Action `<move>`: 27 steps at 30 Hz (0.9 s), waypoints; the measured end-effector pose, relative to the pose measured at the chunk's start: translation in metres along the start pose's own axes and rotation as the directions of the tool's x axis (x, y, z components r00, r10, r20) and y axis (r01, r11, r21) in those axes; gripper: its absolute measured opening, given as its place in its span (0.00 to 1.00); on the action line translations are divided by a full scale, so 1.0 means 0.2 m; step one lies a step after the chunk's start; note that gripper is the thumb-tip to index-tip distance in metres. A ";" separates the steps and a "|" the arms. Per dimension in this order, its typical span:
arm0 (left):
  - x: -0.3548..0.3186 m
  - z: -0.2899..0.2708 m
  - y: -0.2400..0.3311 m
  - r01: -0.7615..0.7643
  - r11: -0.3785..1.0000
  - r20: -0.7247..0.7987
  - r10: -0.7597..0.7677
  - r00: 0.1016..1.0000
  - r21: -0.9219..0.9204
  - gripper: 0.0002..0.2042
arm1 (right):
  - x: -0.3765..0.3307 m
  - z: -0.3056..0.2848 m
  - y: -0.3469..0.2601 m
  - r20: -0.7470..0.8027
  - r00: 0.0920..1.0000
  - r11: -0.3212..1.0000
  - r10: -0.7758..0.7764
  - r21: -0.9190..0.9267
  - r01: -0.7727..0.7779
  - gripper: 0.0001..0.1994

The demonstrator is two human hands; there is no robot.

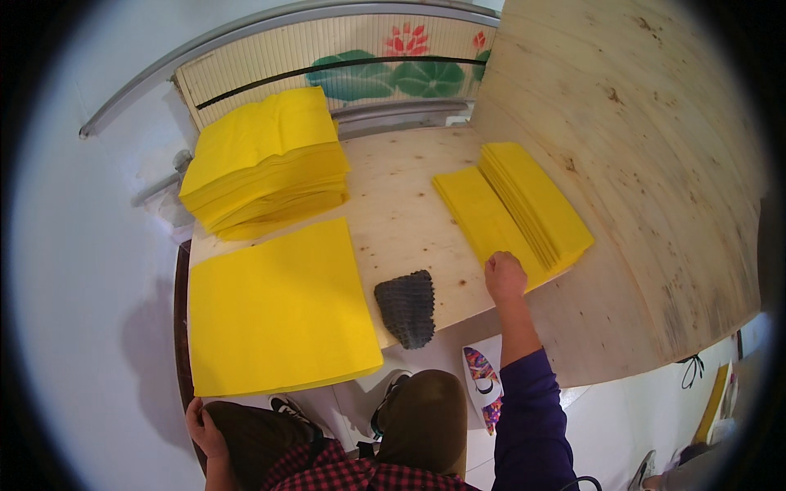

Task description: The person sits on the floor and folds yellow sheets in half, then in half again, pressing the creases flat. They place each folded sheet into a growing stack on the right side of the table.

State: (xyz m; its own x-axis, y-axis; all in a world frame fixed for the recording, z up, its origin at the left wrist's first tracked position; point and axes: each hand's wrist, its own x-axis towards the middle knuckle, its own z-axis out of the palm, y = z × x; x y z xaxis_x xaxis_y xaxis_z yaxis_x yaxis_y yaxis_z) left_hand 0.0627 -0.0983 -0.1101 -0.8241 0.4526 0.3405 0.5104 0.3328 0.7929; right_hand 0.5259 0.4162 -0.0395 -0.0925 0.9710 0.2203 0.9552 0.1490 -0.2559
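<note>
While resting the curled right hand (pixel 506 277) on folded yellow sheets (pixel 494 219) atop the surface (pixel 401 204), probably to flatten the fold, holds the left hand (pixel 206 431) near flat yellow sheets (pixel 282 311); cannot tell whether either grip pinches anything.

Right sleeve (pixel 532 421) is plain dark purple-blue, ending mid-forearm, with a thin black cable (pixel 583 480) looping beside its lower end; right hand (pixel 505 277) and left hand (pixel 206 430) both bare. Red-and-black checked cloth (pixel 352 473) at the waist, can't tell if shirt or apron. Below that, dark olive-brown trousers (pixel 422 425) and black shoes (pixel 295 414) with white trim, partly hidden.
</note>
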 end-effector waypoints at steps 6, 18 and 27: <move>-0.01 0.00 0.02 0.044 0.997 0.013 -0.043 0.999 -0.057 0.14 | -0.18 0.09 0.10 -0.516 0.834 0.845 0.194 0.520 0.125 0.25; 0.00 -0.01 0.02 0.016 1.000 0.033 -0.016 0.999 -0.012 0.14 | -0.23 0.21 0.18 -0.052 0.660 0.056 0.750 0.998 0.016 0.38; -0.01 -0.01 0.02 0.010 0.999 0.013 -0.009 1.000 -0.052 0.14 | -0.08 0.24 0.13 -0.019 0.673 -0.016 0.740 0.999 0.046 0.37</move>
State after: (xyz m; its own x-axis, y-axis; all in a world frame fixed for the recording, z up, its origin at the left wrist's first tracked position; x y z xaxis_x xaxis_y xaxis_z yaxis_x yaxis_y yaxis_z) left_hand 0.0660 -0.0989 -0.1063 -0.8256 0.4602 0.3266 0.4888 0.2940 0.8213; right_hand 0.5392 0.4130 -0.0942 0.6497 0.7598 -0.0231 -0.3002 0.2285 -0.9261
